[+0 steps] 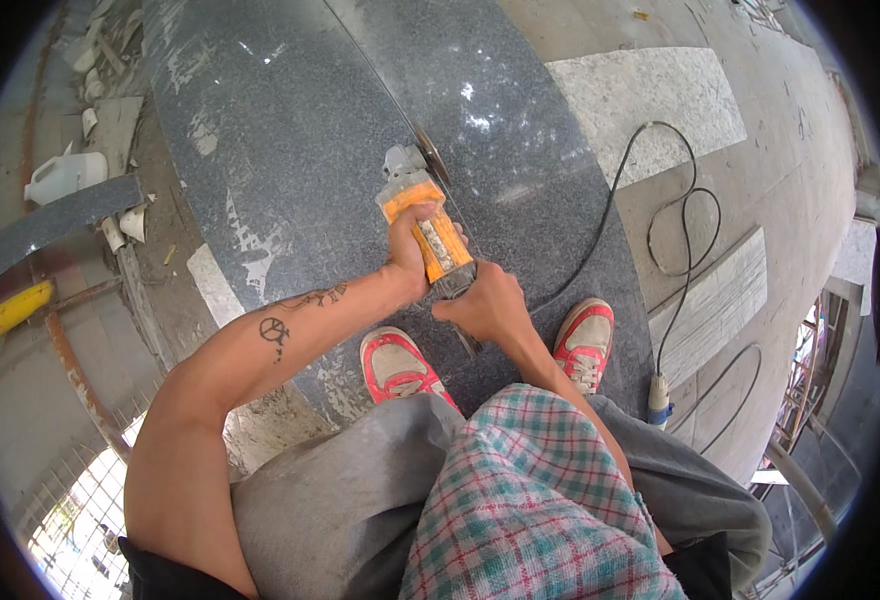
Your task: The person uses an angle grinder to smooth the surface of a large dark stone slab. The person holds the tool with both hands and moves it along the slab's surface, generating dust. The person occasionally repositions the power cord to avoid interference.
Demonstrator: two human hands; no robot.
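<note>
An orange and grey angle grinder [443, 248] is held low over a dark speckled stone slab [290, 130]. Its thin disc [431, 157] stands on edge along a straight line [368, 60] that runs away across the slab. My left hand [408, 238] is wrapped around the middle of the grinder's body. Farther back, my right hand [492, 300] grips the rear end of the tool, and its fingertips are partly hidden. Whether the disc is spinning I cannot tell.
My red and beige shoes [400, 362] stand on the slab. A black cord [600, 235] loops right to a plug connector [659, 400]. Pale stone pieces [660, 110] lie at the right. A white jug [68, 177], broken scraps and a yellow pipe [5, 320] are at the left.
</note>
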